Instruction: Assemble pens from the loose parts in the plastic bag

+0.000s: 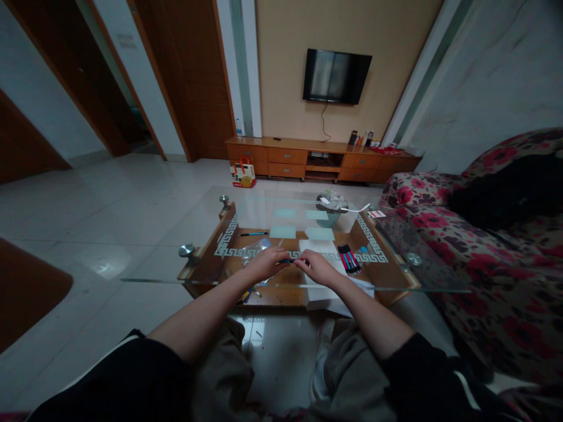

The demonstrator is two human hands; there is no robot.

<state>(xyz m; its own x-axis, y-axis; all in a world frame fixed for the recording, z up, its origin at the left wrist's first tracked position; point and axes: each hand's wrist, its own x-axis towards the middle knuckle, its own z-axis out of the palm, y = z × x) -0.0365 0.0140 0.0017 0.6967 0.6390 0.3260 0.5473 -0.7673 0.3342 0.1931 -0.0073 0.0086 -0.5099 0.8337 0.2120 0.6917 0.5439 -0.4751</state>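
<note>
Left hand (266,263) and right hand (317,266) are both pinching 1 slim, dark pen (287,261) between their fingers, pretty much hovering by the near edge of the clear glass coffee table (149,281). A row of pink, blue and black pens (349,259) is lying towards the right edge.

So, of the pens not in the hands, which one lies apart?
The black-and-blue pen beyond the left hand; the other pens lie grouped right of the right hand.
</note>
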